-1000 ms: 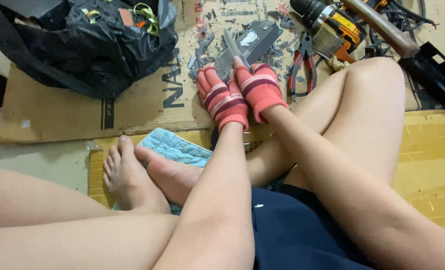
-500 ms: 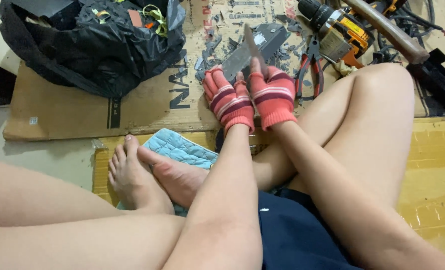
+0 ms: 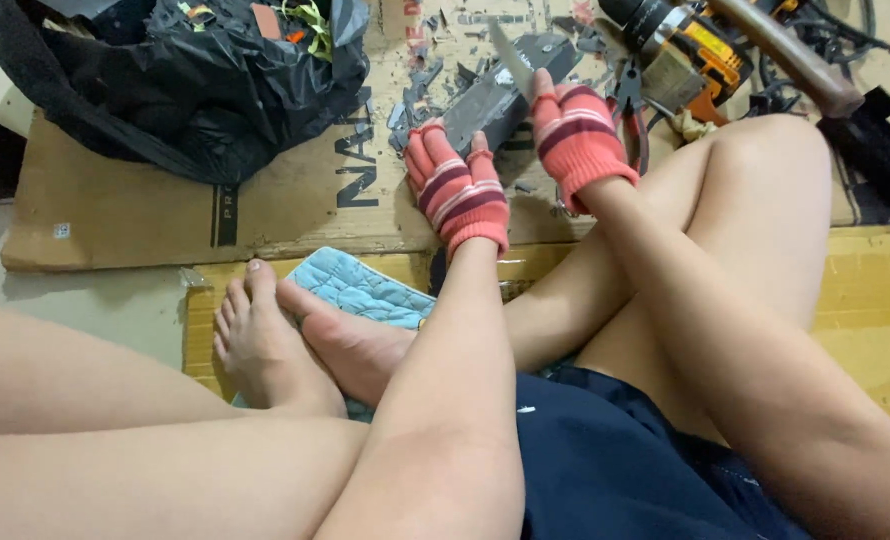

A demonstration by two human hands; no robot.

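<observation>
Head view: the left hand [image 3: 460, 190], in a striped fingerless glove, presses down on the near end of the dark plastic piece [image 3: 495, 95], fingers curled over its edge, while the piece lies on the cardboard sheet [image 3: 295, 200] at far centre, among loose chips. The right hand [image 3: 577, 135] is closed around the handle of a knife [image 3: 510, 58], blade pointing far-left above the piece. Compared with half a second ago, the hands have separated and the blade is raised higher, indicating a cutting stroke is being reset.
</observation>
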